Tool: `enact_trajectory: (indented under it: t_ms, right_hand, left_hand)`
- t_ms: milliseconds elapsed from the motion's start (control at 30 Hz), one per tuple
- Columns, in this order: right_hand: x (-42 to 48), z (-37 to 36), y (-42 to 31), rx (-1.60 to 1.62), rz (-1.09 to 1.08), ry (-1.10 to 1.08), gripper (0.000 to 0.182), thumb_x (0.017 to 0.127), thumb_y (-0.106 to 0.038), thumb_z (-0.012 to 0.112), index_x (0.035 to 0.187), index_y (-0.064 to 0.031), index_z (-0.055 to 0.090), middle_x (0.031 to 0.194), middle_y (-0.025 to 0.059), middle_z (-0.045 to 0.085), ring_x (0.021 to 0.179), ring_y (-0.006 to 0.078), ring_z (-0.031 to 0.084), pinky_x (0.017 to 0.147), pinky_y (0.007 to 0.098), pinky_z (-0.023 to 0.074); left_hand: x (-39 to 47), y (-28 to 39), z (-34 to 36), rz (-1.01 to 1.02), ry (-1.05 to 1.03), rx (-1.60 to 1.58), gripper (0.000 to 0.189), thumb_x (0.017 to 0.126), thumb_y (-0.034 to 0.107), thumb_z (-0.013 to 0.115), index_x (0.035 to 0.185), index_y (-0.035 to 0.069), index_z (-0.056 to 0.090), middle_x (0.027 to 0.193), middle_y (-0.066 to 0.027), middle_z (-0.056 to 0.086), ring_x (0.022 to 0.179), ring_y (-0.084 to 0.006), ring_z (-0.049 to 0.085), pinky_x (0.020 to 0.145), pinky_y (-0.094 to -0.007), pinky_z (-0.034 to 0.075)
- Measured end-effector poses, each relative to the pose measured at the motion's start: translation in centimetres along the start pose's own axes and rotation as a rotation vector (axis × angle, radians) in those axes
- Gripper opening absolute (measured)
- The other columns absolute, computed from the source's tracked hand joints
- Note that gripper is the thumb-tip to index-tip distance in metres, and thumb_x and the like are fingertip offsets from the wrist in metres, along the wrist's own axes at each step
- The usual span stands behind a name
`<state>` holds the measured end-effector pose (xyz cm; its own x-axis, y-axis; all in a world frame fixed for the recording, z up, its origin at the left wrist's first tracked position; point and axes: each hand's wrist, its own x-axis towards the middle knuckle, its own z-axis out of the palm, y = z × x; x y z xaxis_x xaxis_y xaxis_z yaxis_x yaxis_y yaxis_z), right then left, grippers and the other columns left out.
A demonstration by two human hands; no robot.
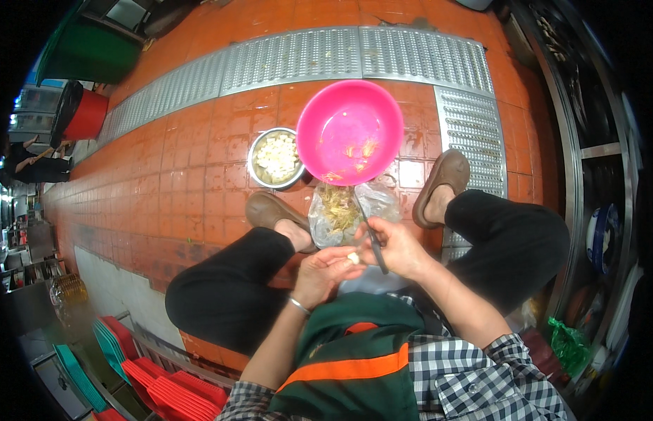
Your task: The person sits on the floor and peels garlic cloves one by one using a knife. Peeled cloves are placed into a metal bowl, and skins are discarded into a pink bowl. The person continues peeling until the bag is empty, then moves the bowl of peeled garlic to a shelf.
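Between the thumb and fingers of my left hand (326,271) is a small pale vegetable piece (353,258). My right hand (397,247) grips a knife by its dark handle (378,255), the blade pointing away from me. The right fingertips are close to the pale piece; whether they touch it I cannot tell. Beyond my hands, a clear plastic bag (317,223) holds stringy yellowish scraps (337,208). Behind it a pink plastic basin (381,113) contains a few stringy bits. Left of the basin, a metal bowl (251,163) holds many pale cut pieces (278,155).
My shoes (271,210) flank the bag on an orange tiled floor (189,168). Perforated metal drain covers (295,58) run beyond the basin. Metal shelving (568,131) stands at right. Red trays (184,392) are stacked at lower left. A person (42,166) stands far left, holding a stick.
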<state>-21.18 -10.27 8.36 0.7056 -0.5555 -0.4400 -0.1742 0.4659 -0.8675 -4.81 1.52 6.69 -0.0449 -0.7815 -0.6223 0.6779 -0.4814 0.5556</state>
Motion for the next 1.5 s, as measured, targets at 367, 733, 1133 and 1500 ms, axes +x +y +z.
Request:
enact_trajectory:
  t_ms: [367, 733, 1133, 1500]
  right_hand:
    - [-0.2, 0.3, -0.5, -0.145, -0.039, 0.014, 0.027, 0.079, -0.005, 0.067, 0.104, 0.0006, 0.057, 0.073, -0.0002, 0.057, 0.070, 0.0054, 0.053, 0.063, 0.0225, 0.0453]
    - [0.5, -0.1, 0.2, 0.011, -0.030, 0.208, 0.035, 0.071, -0.006, 0.068, 0.103, -0.0030, 0.054, 0.078, -0.0018, 0.055, 0.071, 0.0057, 0.054, 0.065, 0.0222, 0.0460]
    - [0.5, 0.4, 0.8, -0.069, -0.085, 0.184, 0.036, 0.071, -0.010, 0.070, 0.103, -0.0057, 0.055, 0.075, -0.0006, 0.056, 0.071, 0.0081, 0.054, 0.069, 0.0248, 0.0469]
    - [-0.2, -1.5, -0.6, -0.616, -0.204, 0.060, 0.037, 0.069, -0.003, 0.066, 0.105, -0.0077, 0.057, 0.075, 0.0099, 0.059, 0.070, 0.0235, 0.058, 0.067, 0.0336, 0.0473]
  left_hand:
    - [-0.1, 0.1, 0.0, 0.053, 0.057, 0.174, 0.024, 0.089, 0.002, 0.059, 0.111, -0.006, 0.058, 0.106, -0.0172, 0.064, 0.091, -0.0244, 0.067, 0.081, -0.0362, 0.057]
    - [0.1, 1.0, 1.3, 0.074, -0.060, -0.014, 0.030, 0.087, -0.001, 0.058, 0.117, -0.005, 0.054, 0.106, -0.0160, 0.064, 0.095, -0.0240, 0.065, 0.084, -0.0334, 0.054]
    - [0.9, -0.4, -0.6, 0.128, -0.122, 0.015, 0.031, 0.092, 0.005, 0.055, 0.122, -0.002, 0.052, 0.099, -0.0112, 0.062, 0.085, -0.0170, 0.062, 0.072, -0.0273, 0.052]
    - [0.6, 0.8, -0.2, 0.234, 0.038, -0.049, 0.026, 0.087, -0.002, 0.059, 0.113, -0.001, 0.057, 0.100, -0.0151, 0.065, 0.082, -0.0214, 0.064, 0.072, -0.0303, 0.055]
